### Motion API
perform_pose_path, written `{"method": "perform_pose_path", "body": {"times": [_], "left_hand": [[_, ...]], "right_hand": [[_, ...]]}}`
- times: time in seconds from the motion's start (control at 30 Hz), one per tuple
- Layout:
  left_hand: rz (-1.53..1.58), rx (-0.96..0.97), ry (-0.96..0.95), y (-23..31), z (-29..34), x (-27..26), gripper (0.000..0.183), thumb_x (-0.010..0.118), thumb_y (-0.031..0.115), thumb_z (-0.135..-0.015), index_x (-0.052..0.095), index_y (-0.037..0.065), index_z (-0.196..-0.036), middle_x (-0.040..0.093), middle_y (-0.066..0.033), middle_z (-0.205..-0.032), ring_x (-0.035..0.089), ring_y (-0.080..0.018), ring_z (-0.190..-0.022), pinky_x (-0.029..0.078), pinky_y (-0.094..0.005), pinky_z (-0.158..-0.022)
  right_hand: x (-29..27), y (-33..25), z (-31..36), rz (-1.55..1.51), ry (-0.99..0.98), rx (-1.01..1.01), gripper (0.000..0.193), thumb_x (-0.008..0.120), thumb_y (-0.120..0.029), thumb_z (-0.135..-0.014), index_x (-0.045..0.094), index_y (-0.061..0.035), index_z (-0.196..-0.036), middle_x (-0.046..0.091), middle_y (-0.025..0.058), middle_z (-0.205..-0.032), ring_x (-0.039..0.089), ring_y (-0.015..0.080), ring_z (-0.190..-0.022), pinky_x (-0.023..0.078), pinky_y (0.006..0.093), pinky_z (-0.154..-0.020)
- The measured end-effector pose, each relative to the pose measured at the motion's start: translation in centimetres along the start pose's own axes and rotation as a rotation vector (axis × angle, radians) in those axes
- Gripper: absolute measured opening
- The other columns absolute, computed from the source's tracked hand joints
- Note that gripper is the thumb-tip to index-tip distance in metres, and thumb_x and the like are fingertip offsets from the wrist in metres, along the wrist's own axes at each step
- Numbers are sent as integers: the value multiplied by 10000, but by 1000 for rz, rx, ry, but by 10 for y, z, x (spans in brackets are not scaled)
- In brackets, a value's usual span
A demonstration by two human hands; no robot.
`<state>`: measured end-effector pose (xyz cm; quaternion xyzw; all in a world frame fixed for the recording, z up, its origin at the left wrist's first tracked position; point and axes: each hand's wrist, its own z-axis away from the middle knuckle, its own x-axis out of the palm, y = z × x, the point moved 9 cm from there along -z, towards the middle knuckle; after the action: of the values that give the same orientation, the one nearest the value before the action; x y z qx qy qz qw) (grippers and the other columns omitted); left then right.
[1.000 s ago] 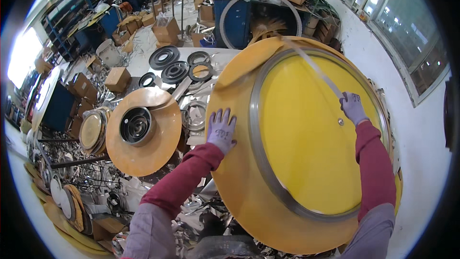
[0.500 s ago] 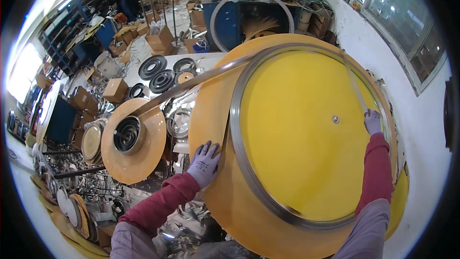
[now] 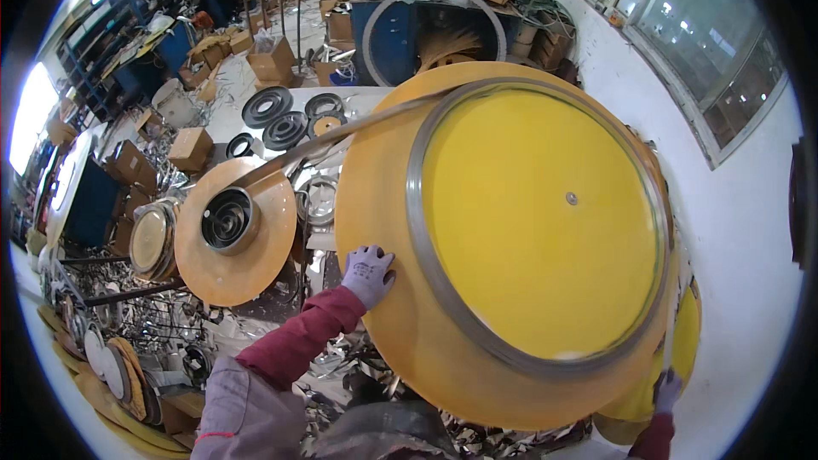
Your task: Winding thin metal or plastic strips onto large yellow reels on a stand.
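Note:
A large orange disc (image 3: 503,400) stands tilted before me, with a yellow round face (image 3: 528,230) inside a ring of wound grey metal strip (image 3: 417,204). My left hand (image 3: 369,278), in a light purple glove, rests on the disc's left edge, fingers slightly bent and holding nothing. At the lower right, beyond the disc's edge, my gloved right hand (image 3: 667,390) is closed on a narrow metal strip (image 3: 670,336) that runs upward from it. Another stretch of strip (image 3: 366,125) spans from the ring to a smaller orange disc (image 3: 209,260) bearing a dark coil (image 3: 228,220).
A white wall with a window (image 3: 716,43) rises close on the right. Metal scraps (image 3: 332,370) litter the floor. Black rings (image 3: 267,106) lie behind the smaller disc, near a cardboard box (image 3: 190,149). A large grey hoop (image 3: 368,43) leans against a blue cabinet (image 3: 392,25).
My right hand has swung from the yellow face down past the disc's lower right edge, strip in hand. My left hand stays at the left edge, its fingers less spread. The view has shifted slightly.

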<state>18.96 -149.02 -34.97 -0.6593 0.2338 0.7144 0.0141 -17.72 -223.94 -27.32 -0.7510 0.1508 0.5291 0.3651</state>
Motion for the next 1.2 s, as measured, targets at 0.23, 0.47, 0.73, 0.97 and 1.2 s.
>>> {"method": "perform_pose_path", "body": {"times": [0.23,0.47,0.73,0.97,1.2], "left_hand": [[112,13,29,-1,31,10,301,580,269,-790,591,106,-1043,538,-135,-1004,502,-338,-963,406,-465,-813],[112,93,16,5,51,5,340,556,387,-828,601,116,-1030,530,-140,-979,502,-333,-941,407,-443,-802],[49,125,-81,20,58,12,471,458,514,-865,605,86,-995,543,-142,-983,507,-320,-942,410,-439,-795],[35,-12,-112,-4,20,3,453,509,491,-840,603,67,-967,571,-149,-978,552,-320,-927,435,-438,-792],[191,-137,-83,2,-34,10,497,545,409,-825,471,32,-1140,554,-201,-1050,548,-353,-1003,436,-453,-842]], "right_hand": [[-120,-4,312,427,-182,185,290,530,-333,-878,647,-99,-1002,640,173,-754,631,293,-682,484,427,-615],[-144,-106,455,384,-268,181,293,532,-274,-891,625,-73,-1083,652,160,-766,637,293,-683,481,416,-587],[-12,-331,363,330,-386,-478,202,496,-91,-873,540,42,-1018,597,203,-760,599,339,-640,436,425,-536],[78,-491,234,222,-24,-1046,312,514,-65,-854,481,39,-1146,578,182,-735,576,335,-628,450,413,-547],[200,-577,88,309,-61,-894,210,496,-85,-847,494,9,-1035,604,170,-751,605,339,-733,482,394,-643]]}}
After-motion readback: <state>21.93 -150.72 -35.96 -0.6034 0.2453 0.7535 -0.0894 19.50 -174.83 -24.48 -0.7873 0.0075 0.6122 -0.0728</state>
